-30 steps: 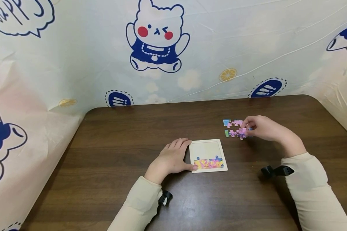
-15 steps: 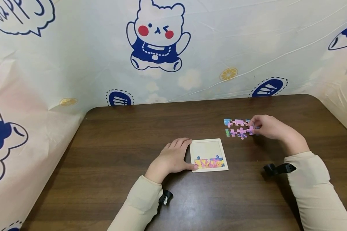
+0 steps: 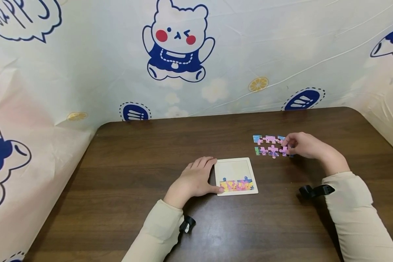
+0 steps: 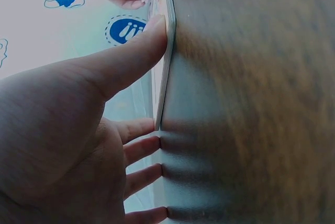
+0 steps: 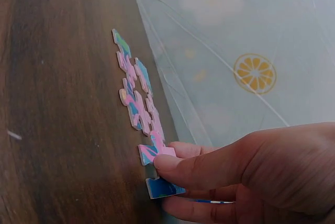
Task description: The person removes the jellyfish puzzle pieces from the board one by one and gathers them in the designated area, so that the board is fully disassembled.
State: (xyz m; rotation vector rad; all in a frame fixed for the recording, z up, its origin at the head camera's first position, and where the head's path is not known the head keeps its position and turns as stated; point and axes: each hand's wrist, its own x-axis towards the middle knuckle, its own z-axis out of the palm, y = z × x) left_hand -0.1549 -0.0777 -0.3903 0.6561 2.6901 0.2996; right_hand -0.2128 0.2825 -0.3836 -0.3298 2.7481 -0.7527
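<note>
My left hand (image 3: pixel 194 178) rests at the left side of a square white puzzle tray (image 3: pixel 232 165), fingers mostly straight. Its thumb lies on the tray's near left corner, and the index fingertip touches the far left corner, while the other fingertips stand on the table. Joined, colourful pieces (image 3: pixel 237 185) fill the tray's near strip. To the right, my right hand (image 3: pixel 306 145) pinches a pink and blue jigsaw piece (image 5: pixel 149 153) between thumb and index finger, low at the table. A dark blue piece (image 5: pixel 162 188) lies under that hand, partly hidden by its fingers.
Several loose jigsaw pieces (image 3: pixel 272 150) lie in two rows on the brown table (image 3: pixel 134 163), left of my right hand. A patterned sheet (image 3: pixel 232 54) hangs behind the table's far edge. Dark straps (image 3: pixel 316 191) sit on both wrists.
My right hand has moved right along the near row, from a middle piece to the one beside it. The middle pieces now show uncovered. My left hand and the tray stay put.
</note>
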